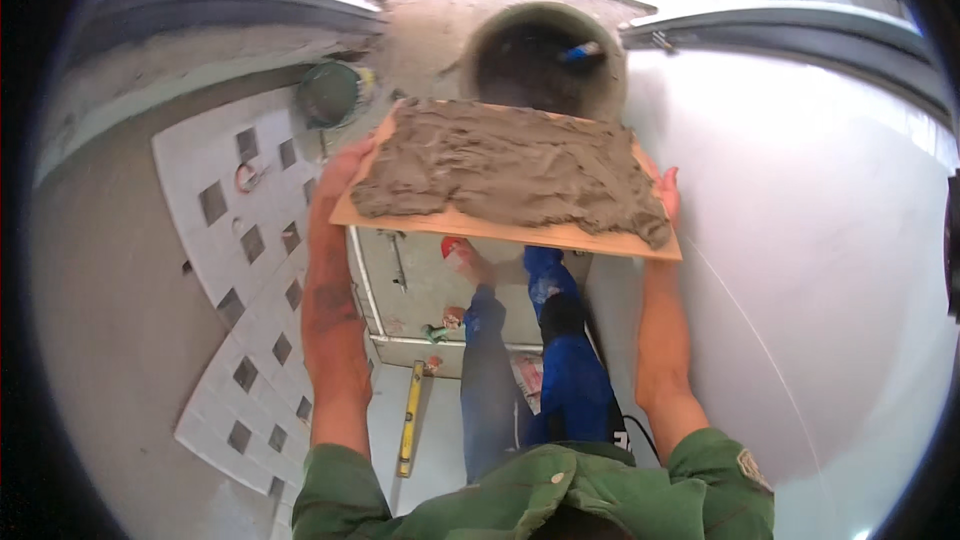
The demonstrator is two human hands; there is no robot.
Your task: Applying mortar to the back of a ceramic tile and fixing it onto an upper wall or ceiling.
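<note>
Green cloth shirt; left hand, right hand curled round ends of rectangular slab, lumpy mortar atop.

On my feed, white tiles patterned with dark squares cover part of the left side, and a loop of reddish wire shows against them. Lower down I see a yellow spirit level, pointing roughly away from me. Near its far end I make out a white pipe and a green fitting. I also spot a red-and-white packet; a smooth pale wall fills my right.
</note>
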